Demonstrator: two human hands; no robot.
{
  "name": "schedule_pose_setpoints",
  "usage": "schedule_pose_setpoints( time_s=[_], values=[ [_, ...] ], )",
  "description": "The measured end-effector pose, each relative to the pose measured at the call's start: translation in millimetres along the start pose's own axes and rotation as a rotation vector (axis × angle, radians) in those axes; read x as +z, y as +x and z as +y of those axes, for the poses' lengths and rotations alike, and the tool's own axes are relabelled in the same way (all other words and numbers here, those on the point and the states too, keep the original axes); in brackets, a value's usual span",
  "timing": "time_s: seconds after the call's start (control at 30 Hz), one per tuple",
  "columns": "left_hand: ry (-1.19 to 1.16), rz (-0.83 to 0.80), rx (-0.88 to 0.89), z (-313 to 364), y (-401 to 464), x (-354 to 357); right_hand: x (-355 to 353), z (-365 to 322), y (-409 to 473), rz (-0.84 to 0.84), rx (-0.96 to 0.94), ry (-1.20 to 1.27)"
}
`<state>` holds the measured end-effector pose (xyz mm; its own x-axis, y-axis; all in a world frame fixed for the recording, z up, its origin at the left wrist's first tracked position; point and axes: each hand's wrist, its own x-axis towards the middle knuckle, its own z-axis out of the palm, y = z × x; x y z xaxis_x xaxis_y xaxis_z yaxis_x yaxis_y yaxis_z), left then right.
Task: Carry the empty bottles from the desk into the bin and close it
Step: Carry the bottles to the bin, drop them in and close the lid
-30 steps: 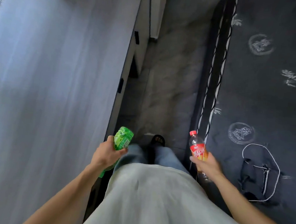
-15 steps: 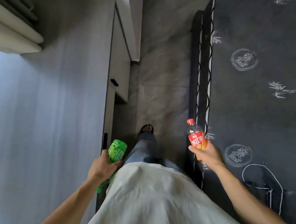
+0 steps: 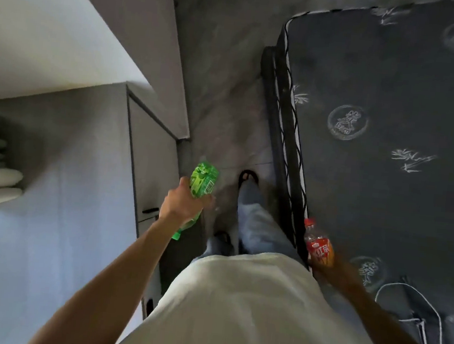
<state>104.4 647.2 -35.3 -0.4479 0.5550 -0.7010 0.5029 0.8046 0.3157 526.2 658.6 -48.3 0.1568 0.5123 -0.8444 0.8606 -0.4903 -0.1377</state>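
Note:
My left hand (image 3: pixel 181 205) grips a green bottle (image 3: pixel 202 182) held out over the floor, its label end pointing forward and its cap end poking out below my palm. My right hand (image 3: pixel 330 269), blurred and in shadow at my side, holds a red-capped bottle (image 3: pixel 318 246) with a red and orange label, upright over the mattress edge. No bin is in view.
I stand in a narrow strip of grey floor (image 3: pixel 228 88). A grey cabinet (image 3: pixel 150 148) with black handles runs along the left. A dark patterned mattress (image 3: pixel 393 104) fills the right, with a dark bag (image 3: pixel 411 314) lying on it. My forward foot (image 3: pixel 248 178) wears a sandal.
I have walked forward along the aisle, so the mattress's far corner is now in sight. My left hand swung forward and up with the green bottle; my right hand dropped back to my side.

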Motion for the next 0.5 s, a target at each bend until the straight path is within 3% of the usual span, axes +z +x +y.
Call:
schedule_pose_setpoints(
  time_s=[0.17,0.5],
  values=[
    [0.063,-0.075,-0.066,37,43,-21,-53,-76,62,-0.069,0.032,0.102],
    [-0.028,-0.092,-0.323,42,94,-62,-155,-318,163,-0.069,-0.211,0.048]
  ],
)
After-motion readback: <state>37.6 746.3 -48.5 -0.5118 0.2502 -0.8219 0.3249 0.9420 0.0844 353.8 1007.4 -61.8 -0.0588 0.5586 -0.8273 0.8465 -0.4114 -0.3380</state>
